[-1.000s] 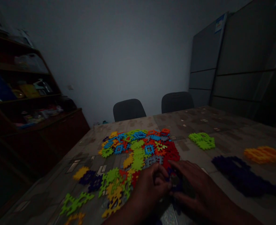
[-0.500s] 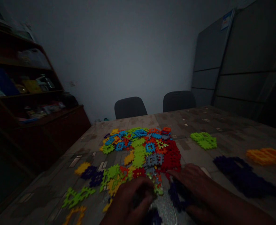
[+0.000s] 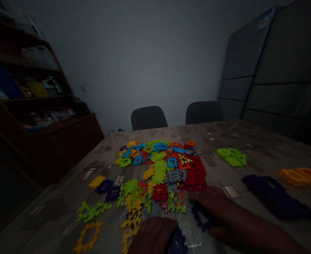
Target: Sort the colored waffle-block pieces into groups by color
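A heap of coloured interlocking plastic tiles [image 3: 168, 165] covers the middle of the patterned table [image 3: 224, 137]. My left hand [image 3: 151, 234] is low at the frame's bottom edge, curled shut, with a dark purple tile [image 3: 178, 243] at its fingers. My right hand [image 3: 219, 210] lies flat on the table just right of it, fingers stretched toward the red tiles [image 3: 196, 176]. Its fingertips rest beside a dark purple piece [image 3: 199, 218]. A clear glittery tile [image 3: 188, 229] lies between the two hands. The room is very dim.
Sorted groups lie to the right: green tiles [image 3: 232, 157], dark purple tiles [image 3: 274, 199], orange tiles [image 3: 300, 176]. Loose green and yellow pieces [image 3: 92, 211] lie at the left. Two dark chairs [image 3: 148, 118] stand at the far edge. A wooden shelf [image 3: 31, 106] is at the left, grey cabinets [image 3: 277, 70] at the right.
My hands came apart from a joint grip on a purple piece. The left hand drew back toward me and down; the right hand settled flat on the table. The view tilted up slightly.
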Available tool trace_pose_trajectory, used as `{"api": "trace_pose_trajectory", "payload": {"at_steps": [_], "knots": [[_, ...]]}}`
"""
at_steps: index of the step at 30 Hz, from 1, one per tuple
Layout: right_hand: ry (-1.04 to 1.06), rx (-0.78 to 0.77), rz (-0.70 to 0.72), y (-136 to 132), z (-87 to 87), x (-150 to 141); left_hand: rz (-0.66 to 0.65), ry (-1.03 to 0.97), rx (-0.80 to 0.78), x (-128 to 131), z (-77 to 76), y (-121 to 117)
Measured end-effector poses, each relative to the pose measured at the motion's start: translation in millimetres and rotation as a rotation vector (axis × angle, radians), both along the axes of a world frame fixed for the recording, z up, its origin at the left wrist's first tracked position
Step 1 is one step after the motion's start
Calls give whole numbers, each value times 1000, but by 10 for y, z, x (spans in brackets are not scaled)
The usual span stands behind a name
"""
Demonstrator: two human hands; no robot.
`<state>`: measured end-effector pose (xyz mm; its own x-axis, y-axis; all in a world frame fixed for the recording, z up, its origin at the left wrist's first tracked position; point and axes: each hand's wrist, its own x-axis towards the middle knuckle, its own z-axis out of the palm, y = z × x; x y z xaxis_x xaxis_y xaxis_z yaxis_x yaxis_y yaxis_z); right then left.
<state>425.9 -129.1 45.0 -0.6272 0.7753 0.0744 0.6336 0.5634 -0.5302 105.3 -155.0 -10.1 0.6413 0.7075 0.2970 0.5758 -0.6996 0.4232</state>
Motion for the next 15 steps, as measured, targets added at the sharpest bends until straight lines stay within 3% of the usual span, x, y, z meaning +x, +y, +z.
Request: {"api": "trace_pose_trajectory", "payload": {"at_steps": [5, 11, 15], "knots": [[1, -14, -24, -15, 120, -37, 54, 42, -66, 70, 100, -30], [-4, -22, -9, -21, 120, -24, 54, 73, 7, -12, -28, -47], [-57, -106, -30, 2, 103, -21, 48, 123, 52, -8, -14, -54]]}}
